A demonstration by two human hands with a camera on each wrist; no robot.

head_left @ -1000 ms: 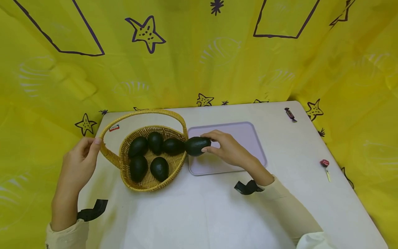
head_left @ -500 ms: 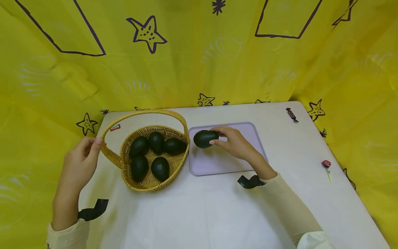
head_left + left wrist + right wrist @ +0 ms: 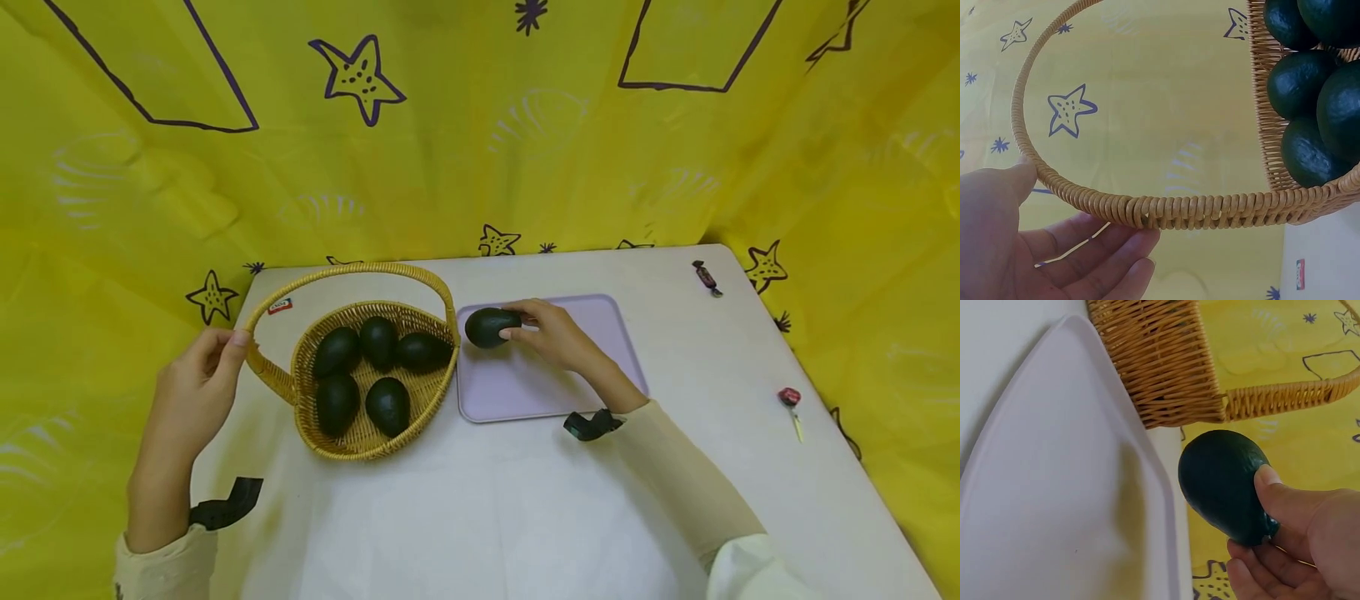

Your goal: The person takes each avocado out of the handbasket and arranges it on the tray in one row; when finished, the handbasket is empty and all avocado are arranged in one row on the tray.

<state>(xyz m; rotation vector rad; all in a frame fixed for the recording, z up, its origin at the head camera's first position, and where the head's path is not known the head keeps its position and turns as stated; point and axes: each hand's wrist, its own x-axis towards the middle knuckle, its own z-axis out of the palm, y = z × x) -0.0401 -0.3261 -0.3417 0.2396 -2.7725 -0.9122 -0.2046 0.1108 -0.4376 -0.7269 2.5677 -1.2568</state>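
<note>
My right hand (image 3: 555,333) pinches a dark green avocado (image 3: 487,327) by its narrow end, above the left part of a pale lilac tray (image 3: 540,400). In the right wrist view the avocado (image 3: 1222,484) is held between thumb and fingers, apart from the tray (image 3: 1054,487). My left hand (image 3: 195,392) holds the arched handle (image 3: 352,268) of a wicker basket (image 3: 360,454) on its left side. In the left wrist view the thumb and fingers lie against the handle (image 3: 1166,209). Several avocados (image 3: 388,407) lie inside the basket.
The basket stands on the white table (image 3: 420,525), close to the tray's left edge. A wrapped candy (image 3: 707,278) lies at the back right, a lollipop (image 3: 789,398) near the right edge. A small red-and-white packet (image 3: 280,306) sits behind the basket. Yellow patterned cloth (image 3: 450,167) surrounds the table.
The right hand has carried the avocado from the basket's right rim rightward and back over the tray. The left hand keeps its hold on the handle, and the basket stays put.
</note>
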